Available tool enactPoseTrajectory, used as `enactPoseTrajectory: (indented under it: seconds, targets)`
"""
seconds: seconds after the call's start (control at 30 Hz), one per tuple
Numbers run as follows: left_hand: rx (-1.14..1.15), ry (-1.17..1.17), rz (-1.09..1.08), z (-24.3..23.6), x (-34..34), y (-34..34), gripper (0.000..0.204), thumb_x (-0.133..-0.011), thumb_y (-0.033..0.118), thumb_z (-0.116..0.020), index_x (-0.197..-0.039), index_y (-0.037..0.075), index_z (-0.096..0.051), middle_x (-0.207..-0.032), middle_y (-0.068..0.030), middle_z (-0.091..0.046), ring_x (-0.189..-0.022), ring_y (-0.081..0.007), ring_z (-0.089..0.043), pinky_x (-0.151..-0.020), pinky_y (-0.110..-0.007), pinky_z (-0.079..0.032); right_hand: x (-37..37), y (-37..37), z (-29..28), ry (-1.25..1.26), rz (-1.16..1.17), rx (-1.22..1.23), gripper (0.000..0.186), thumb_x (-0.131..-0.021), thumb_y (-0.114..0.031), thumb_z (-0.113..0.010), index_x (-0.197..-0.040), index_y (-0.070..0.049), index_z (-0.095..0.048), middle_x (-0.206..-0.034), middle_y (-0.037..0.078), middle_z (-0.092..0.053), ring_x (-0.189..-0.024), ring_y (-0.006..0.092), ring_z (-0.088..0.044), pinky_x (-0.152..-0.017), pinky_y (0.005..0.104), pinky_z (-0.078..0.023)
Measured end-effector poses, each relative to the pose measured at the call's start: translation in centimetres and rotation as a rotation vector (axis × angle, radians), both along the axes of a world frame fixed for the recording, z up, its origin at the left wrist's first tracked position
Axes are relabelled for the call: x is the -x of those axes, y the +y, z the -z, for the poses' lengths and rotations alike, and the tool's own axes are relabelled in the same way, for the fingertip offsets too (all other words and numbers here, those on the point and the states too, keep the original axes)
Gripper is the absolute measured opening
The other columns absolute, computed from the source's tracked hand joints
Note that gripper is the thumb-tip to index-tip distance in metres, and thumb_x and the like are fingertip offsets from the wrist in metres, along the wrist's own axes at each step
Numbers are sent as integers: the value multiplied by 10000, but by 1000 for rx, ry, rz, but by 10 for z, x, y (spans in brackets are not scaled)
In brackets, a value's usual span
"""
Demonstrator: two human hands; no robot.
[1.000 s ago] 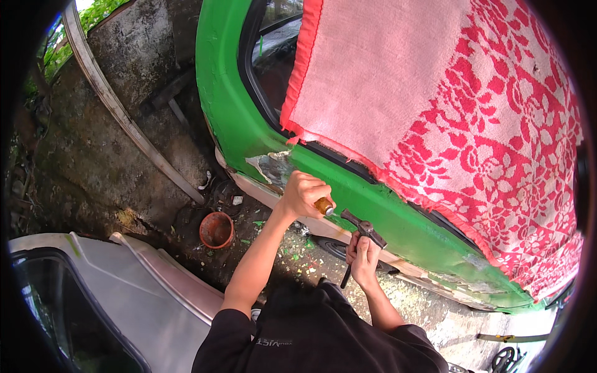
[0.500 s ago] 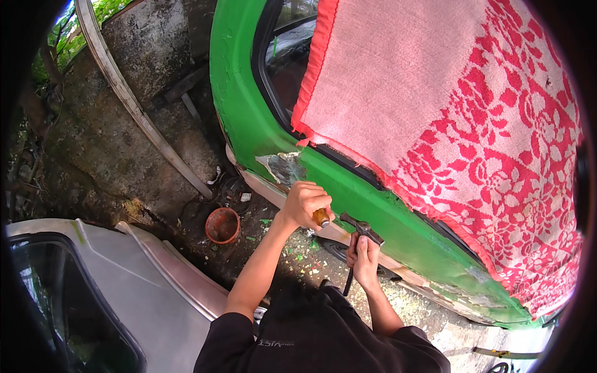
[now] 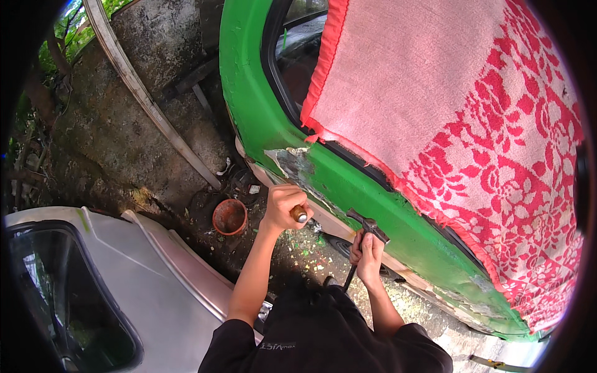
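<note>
My left hand [image 3: 286,206] is closed round a wooden handle [image 3: 298,214] with a metal cap on its end. The rest of that tool is hidden behind the fist, beside the lower edge of the green car body [image 3: 339,177]. Just beyond the hand lies a bare grey patch [image 3: 295,163] with ragged paint edges. My right hand [image 3: 368,253] grips a hammer [image 3: 368,225] just below its dark metal head, and the handle hangs down toward me. The hammer head is in front of the green panel; whether it touches is unclear.
A pink and red floral towel [image 3: 423,93] covers the car's glass. Left of me stands a grey car [image 3: 143,273]. A terracotta pot [image 3: 230,217] sits on the ground near paint flakes [image 3: 311,252]. A long curved strip [image 3: 149,109] leans across the stained wall.
My left hand has drawn back from the bare patch, to the left and slightly toward me, with the wooden-handled tool. My right hand still holds the hammer. The whole view has shifted slightly.
</note>
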State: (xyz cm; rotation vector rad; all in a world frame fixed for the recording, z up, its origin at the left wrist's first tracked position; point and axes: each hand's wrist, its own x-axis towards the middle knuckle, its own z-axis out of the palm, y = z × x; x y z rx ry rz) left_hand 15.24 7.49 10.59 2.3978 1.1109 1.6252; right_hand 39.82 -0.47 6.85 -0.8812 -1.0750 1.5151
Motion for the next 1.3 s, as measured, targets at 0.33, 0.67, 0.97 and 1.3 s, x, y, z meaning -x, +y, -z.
enactPoseTrajectory:
  seconds: [0.33, 0.67, 0.97, 1.3]
  targets:
    - [751, -687, 20, 61, -24, -43, 162, -940, 131, -697, -991, -22, -687, -784, -35, -662, -729, -86, -621, -656, -249, -469, 46, 42, 30, -109, -328, 41, 114, -1075, -164, -400, -1168, -113, -356, -761, 13, -461, -561, 62, -341, -492, 218, -293]
    - [869, -855, -44, 84, -8, -75, 282, -844, 31, -769, -1089, -63, -665, -976, -71, -712, -887, -112, -656, -776, -257, -523, 74, 52, 60, -39, -491, 59, 145, -1058, -109, -454, -1095, -43, -331, -836, 136, -641, -570, 83, -456, -508, 238, -385]
    - [893, -1014, -242, 88, -19, -86, 330, -851, 52, -775, -1115, -87, -634, -982, -117, -721, -859, -129, -672, -759, -270, -534, 83, 42, 66, -47, -569, 288, 237, -1058, -225, -503, -1090, 9, -527, -895, 133, -669, -767, 167, -621, -710, 309, -520]
    - [614, -1328, 25, 103, -11, -81, 233, -893, -5, -702, -1104, -29, -607, -961, -101, -689, -902, -167, -667, -798, -300, -545, 102, 75, 79, 107, -826, 688, 451, -1057, -397, -465, -1093, 14, -648, -1017, 144, -713, -915, 222, -683, -873, 347, -543]
